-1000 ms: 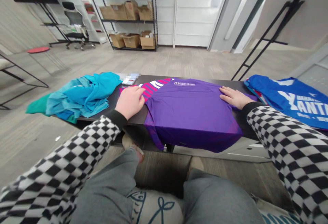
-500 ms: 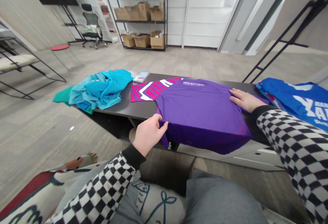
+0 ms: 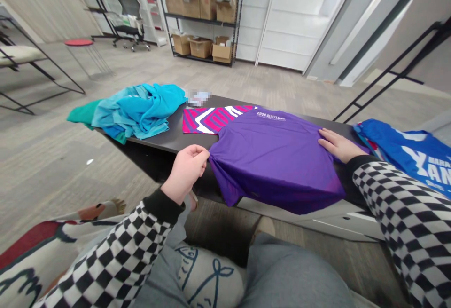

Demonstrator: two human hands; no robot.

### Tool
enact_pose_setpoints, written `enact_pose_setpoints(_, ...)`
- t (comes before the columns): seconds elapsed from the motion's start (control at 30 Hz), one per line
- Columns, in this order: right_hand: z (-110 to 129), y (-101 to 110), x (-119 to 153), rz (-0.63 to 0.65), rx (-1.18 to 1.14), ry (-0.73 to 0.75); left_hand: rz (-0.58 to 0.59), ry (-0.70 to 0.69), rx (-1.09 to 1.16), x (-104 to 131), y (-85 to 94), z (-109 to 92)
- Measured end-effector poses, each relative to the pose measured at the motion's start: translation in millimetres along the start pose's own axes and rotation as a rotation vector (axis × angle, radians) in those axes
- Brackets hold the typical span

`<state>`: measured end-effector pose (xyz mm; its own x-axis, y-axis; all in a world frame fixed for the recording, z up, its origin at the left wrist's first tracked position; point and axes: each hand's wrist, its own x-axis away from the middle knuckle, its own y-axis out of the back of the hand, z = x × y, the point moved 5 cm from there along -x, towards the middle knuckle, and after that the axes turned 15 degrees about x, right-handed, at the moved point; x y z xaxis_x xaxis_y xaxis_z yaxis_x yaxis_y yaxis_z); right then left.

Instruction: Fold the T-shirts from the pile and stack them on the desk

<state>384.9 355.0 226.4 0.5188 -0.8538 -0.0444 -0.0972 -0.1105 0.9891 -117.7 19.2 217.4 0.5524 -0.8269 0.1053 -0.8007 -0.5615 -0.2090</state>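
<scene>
A purple T-shirt [image 3: 271, 153] with a pink-and-white patterned sleeve lies spread over the dark bench top [image 3: 165, 144], its lower part hanging over the front edge. My left hand [image 3: 188, 169] pinches the shirt's left side and pulls the cloth out to a point. Flat on the shirt's right side, near the far sleeve, rests my right hand [image 3: 336, 145] with its fingers stretched out. White lettering with "2024" shows near the shirt's upper edge.
Crumpled turquoise and green shirts [image 3: 141, 110] are heaped at the bench's left end. Blue shirts [image 3: 408, 150] with white print lie at the right. Behind stand a shelf rack [image 3: 200, 18] with cardboard boxes, an office chair [image 3: 128, 16] and a red stool [image 3: 78, 43].
My left hand has moved left and slightly up, drawing the shirt's side outward from the front edge. My right hand stays on the shirt. The camera view has shifted slightly.
</scene>
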Motion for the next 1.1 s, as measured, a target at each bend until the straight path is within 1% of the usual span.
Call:
enact_pose_setpoints(0.1, 0, 1, 1, -0.017, -0.023, -0.038, -0.074, -0.022, -0.096, -7, 23.9, -4)
enact_pose_setpoints(0.17, -1, 1, 1, -0.014, -0.013, -0.041, -0.113, -0.085, -0.200, -9, 35.1, -5)
enact_pose_setpoints(0.2, -1, 1, 1, -0.012, -0.011, -0.041, -0.118, -0.129, -0.243, -9, 37.6, -6)
enact_pose_setpoints(0.27, -2, 0, 1, -0.008, -0.014, -0.040, -0.085, -0.212, -0.311, -7, 35.4, -4)
enact_pose_setpoints(0.33, -3, -1, 0, -0.004, -0.018, -0.038, -0.010, -0.252, -0.360, -3, 26.7, 0)
enact_pose_setpoints(0.4, -4, -2, 0, 0.003, -0.016, -0.040, 0.052, -0.253, -0.393, 2, 17.9, 5)
enact_pose_setpoints(0.47, -7, -5, 0, 0.011, -0.021, -0.046, 0.076, -0.241, -0.418, 6, 13.6, 10)
enact_pose_setpoints(0.6, -16, -11, -1, 0.013, -0.060, -0.057, 0.084, -0.243, -0.421, 9, 14.7, 15)
enact_pose_setpoints(0.73, -21, -13, 0, 0.032, -0.083, -0.056, 0.067, -0.255, -0.346, 8, 13.2, 14)
enact_pose_setpoints(0.8, -19, -11, 1, 0.038, -0.094, -0.060, 0.069, -0.192, -0.250, 8, 9.4, 14)
enact_pose_setpoints(0.93, -14, -5, 3, 0.041, -0.105, -0.083, 0.064, -0.005, 0.030, 10, 6.5, 15)
enact_pose_setpoints(1.03, -12, -4, 4, 0.035, -0.101, -0.095, 0.047, 0.059, 0.187, 14, 14.0, 19)
enact_pose_setpoints(1.1, -12, -4, 4, 0.030, -0.101, -0.097, -0.017, 0.068, 0.223, 17, 23.6, 25)
